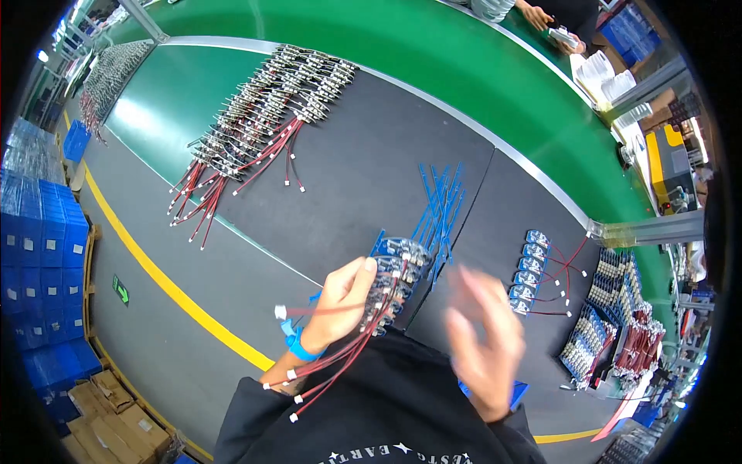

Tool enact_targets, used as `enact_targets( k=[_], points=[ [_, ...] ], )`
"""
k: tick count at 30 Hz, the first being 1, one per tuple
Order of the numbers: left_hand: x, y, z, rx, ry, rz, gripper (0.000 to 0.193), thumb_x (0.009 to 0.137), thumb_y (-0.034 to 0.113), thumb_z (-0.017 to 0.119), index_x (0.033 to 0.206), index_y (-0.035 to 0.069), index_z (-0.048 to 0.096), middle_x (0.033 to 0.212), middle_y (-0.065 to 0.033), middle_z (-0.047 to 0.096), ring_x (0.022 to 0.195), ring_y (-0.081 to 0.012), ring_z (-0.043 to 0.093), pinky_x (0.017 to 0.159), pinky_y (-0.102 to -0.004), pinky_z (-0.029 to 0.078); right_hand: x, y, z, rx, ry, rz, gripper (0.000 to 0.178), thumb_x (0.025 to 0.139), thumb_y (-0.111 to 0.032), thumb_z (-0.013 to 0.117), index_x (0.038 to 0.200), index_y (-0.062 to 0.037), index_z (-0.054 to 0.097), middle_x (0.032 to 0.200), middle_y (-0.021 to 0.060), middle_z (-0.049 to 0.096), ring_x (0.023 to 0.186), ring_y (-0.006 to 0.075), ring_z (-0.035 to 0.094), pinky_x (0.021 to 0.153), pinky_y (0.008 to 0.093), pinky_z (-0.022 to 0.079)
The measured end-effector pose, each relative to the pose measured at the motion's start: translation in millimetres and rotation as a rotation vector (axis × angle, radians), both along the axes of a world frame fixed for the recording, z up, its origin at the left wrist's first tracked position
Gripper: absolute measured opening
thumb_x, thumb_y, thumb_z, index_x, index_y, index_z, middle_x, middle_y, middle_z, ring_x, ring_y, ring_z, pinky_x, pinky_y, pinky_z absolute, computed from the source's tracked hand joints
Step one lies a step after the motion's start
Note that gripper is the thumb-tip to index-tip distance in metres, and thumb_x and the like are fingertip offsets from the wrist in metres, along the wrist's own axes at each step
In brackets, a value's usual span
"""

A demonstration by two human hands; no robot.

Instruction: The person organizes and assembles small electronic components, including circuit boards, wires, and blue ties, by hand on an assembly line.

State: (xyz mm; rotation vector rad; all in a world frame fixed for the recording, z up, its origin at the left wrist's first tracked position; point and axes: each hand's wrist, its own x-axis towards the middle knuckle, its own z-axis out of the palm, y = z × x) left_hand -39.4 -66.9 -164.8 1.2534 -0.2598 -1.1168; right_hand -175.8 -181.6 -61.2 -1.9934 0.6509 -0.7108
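My left hand (344, 301) is closed on a blue circuit board panel (402, 267), its thumb pressed over the near side. Several red and black wires with white plugs hang from this panel across my wrist and my dark top. To the right of it, my right hand (488, 340) is blurred by motion; its thumb and fingers are apart, and nothing shows between them. Just beyond the panel lies a loose crossed heap of thin blue strips (439, 209) on the dark mat. A row of blue circuit boards (529, 271) with wires lies right of my right hand.
Stacked wired boards (270, 108) stand far left on the bench, more (116, 73) beyond them. Board stacks and wire bundles (638, 340) sit at the right. Across the green bench (371, 42), another person's hands (553, 27) hold a white object. Blue boxes (46, 247) are stacked at left.
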Motion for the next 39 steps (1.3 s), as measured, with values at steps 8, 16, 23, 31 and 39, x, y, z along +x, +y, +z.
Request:
enact_targets(
  k=[8, 16, 23, 31, 39],
  points=[
    [11, 52, 17, -0.022, 0.119, 0.048, 0.037, 0.104, 0.028, 0.036, 0.106, -0.004, 0.056, 0.078, -0.0146, 0.066, 0.058, -0.0175, 0.065, 0.052, -0.0278, 0.055, 47, -16, -61, 0.563, 0.069, 0.403, 0.015, 0.086, -0.001, 0.067, 0.101, 0.0011, 0.067, 0.084, 0.0021, 0.059, 0.062, 0.0021, 0.048, 0.052, 0.0185, 0.037],
    [31, 79, 3, -0.045, 0.362, 0.037, 0.038, 0.099, 0.035, 0.045, 0.098, -0.001, 0.056, 0.069, -0.0124, 0.063, 0.050, -0.0222, 0.064, 0.042, -0.0313, 0.053, 81, -16, -80, 0.661, 0.132, 0.585, 0.011, 0.088, 0.003, 0.064, 0.099, 0.0058, 0.067, 0.092, 0.0046, 0.063, 0.078, 0.0070, 0.059, 0.064, 0.0187, 0.047],
    [60, 113, -7, 0.024, 0.194, 0.437, 0.033, 0.098, 0.034, 0.047, 0.100, 0.002, 0.055, 0.073, -0.0114, 0.062, 0.053, -0.0231, 0.062, 0.043, -0.0337, 0.054, 108, -33, -88, 0.333, 0.009, 0.414, 0.012, 0.086, -0.003, 0.067, 0.096, 0.0025, 0.070, 0.085, 0.0065, 0.065, 0.072, 0.0087, 0.060, 0.063, 0.0216, 0.048],
    [71, 156, 6, 0.069, -0.110, 0.709, 0.020, 0.100, 0.019, 0.047, 0.102, 0.001, 0.054, 0.081, -0.0105, 0.064, 0.060, -0.0165, 0.064, 0.050, -0.0299, 0.056, 115, -49, -107, -0.336, 0.121, 0.228, 0.015, 0.082, -0.006, 0.068, 0.094, 0.0021, 0.070, 0.087, 0.0121, 0.065, 0.074, 0.0243, 0.063, 0.064, 0.0323, 0.049],
    [34, 75, 19, 0.054, -0.343, 0.161, 0.018, 0.097, 0.010, 0.057, 0.098, -0.007, 0.062, 0.081, -0.0038, 0.067, 0.074, -0.0043, 0.058, 0.063, -0.0195, 0.047, 78, -9, -79, 0.600, 0.124, 0.710, 0.019, 0.086, -0.009, 0.070, 0.103, -0.0001, 0.069, 0.086, 0.0042, 0.063, 0.072, 0.0061, 0.056, 0.057, 0.0211, 0.043]
  ],
)
